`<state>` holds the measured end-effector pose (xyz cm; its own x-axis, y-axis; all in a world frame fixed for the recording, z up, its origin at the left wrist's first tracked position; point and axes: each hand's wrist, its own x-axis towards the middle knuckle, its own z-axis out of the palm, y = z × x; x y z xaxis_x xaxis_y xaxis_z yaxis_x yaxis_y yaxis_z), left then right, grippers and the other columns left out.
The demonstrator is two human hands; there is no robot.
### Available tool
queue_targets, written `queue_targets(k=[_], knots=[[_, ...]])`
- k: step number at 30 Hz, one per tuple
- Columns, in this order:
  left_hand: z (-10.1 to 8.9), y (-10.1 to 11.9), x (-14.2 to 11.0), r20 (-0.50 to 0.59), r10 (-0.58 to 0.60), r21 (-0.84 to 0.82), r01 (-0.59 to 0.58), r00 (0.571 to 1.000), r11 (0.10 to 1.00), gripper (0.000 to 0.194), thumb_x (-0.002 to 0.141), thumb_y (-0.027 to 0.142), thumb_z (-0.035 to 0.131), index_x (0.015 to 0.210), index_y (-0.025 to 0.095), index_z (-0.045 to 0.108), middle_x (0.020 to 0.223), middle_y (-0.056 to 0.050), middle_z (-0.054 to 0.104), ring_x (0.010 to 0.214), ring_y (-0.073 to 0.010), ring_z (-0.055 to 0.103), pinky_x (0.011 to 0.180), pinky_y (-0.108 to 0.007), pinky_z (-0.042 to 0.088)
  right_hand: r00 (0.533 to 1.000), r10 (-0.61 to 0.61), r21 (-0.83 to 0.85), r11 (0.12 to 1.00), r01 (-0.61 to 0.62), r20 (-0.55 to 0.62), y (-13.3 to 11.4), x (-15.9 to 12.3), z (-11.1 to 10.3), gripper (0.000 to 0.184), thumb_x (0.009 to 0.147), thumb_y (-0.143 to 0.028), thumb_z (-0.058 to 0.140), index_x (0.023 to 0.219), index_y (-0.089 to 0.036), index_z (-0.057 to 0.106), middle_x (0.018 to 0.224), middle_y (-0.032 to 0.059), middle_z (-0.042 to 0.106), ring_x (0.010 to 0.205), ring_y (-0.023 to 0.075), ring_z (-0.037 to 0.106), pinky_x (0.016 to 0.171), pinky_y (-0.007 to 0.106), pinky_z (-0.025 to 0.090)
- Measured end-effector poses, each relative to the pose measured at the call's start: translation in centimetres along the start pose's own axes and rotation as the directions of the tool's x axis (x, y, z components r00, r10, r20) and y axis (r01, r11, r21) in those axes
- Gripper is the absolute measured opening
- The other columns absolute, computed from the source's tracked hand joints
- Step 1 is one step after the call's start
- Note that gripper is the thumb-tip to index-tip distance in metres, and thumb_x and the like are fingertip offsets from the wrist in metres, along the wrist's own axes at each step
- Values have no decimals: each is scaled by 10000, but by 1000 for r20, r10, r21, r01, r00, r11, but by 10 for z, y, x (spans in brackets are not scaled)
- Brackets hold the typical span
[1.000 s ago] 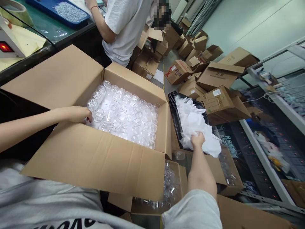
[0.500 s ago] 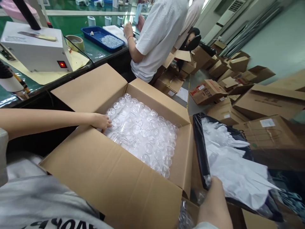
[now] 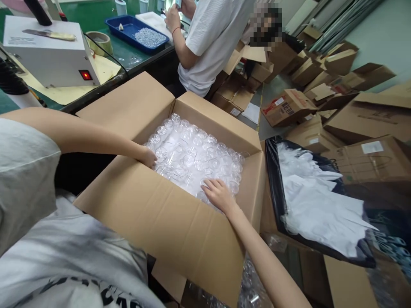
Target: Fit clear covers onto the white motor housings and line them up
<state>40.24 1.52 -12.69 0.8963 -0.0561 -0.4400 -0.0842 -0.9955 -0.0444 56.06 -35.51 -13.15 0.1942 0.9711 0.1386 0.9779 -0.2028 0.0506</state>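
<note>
Clear round plastic pieces like cups (image 3: 189, 161), packed in rows, fill an open cardboard box (image 3: 221, 122). My left hand (image 3: 148, 156) reaches over the box's left side to the row along that edge. Its fingers curl downward among the pieces; the tips are hidden, and what they hold, if anything, I cannot make out. On top of the pieces near the front right rests my right hand (image 3: 220, 194), open, its fingers stretched out. The front flap (image 3: 167, 218) slopes toward my body, beneath my right wrist.
At right, a black-lined box (image 3: 272, 179) holds crumpled white sheets (image 3: 321, 209). A co-worker in a white shirt (image 3: 212, 47) stands at the green bench, near a blue tray (image 3: 128, 32) of small pieces. A knife (image 3: 49, 35) lies on a white device (image 3: 48, 60). Several cardboard boxes (image 3: 285, 107) crowd the floor.
My right hand has moved left from the white sheets and black liner onto the clear pieces in the box. My left hand stays at the box's left edge. The view has swung left.
</note>
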Motion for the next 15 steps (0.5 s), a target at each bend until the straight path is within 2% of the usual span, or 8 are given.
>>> queue_targets(k=[1,3,4,5,7,11,15], knots=[[-5,-4,-5,59,97,-33,-95,994,995,211,967,349,671,1103,189,690,1155,-75,703,1054,-204,674,922,-396,579,998,-51,-8,999,52,43,-9,20,5,245,914,-65,567,950,-226,749,1082,90,719,992,230,596,905,345,423],[-18,-13,-16,151,288,-124,-271,946,955,82,906,243,725,905,164,702,1034,-58,728,995,-187,674,952,-376,551,987,-107,-26,994,110,118,-15,56,9,280,930,-39,554,1029,-202,760,1103,119,713,1002,246,585,897,361,410],[-23,-16,-21,162,358,-162,-333,920,929,91,842,164,754,782,168,684,978,-53,738,979,-187,672,970,-358,532,981,-124,-31,991,130,152,-13,71,9,281,935,-40,558,1052,-195,761,1104,128,709,1011,254,581,897,369,407],[-29,-19,-26,159,413,-197,-381,897,903,179,768,86,763,670,181,647,936,-53,745,972,-193,670,981,-336,514,972,-141,-31,988,149,185,-10,83,7,270,937,-45,569,1046,-195,765,1100,128,707,1022,258,579,904,372,405],[-37,-20,-32,120,491,-265,-448,863,854,300,653,-4,734,520,199,558,904,-57,761,970,-208,670,983,-293,486,954,-176,-9,983,183,243,-5,100,5,238,934,-50,588,960,-198,772,1096,119,708,1046,256,580,933,373,406],[-46,-13,-38,-23,534,-390,-500,845,773,338,628,9,687,433,210,498,942,-54,789,999,-212,684,993,-265,470,935,-200,92,979,181,293,-6,109,8,253,942,-36,555,825,-163,739,1092,110,713,1059,239,601,984,397,427],[-58,-10,-44,-173,480,-487,-498,860,717,279,693,59,700,493,226,599,978,-66,802,1107,-214,675,1039,-263,457,951,-145,254,964,74,273,-7,103,10,218,943,-106,610,748,-162,687,1012,93,727,1039,232,638,1007,437,457]])
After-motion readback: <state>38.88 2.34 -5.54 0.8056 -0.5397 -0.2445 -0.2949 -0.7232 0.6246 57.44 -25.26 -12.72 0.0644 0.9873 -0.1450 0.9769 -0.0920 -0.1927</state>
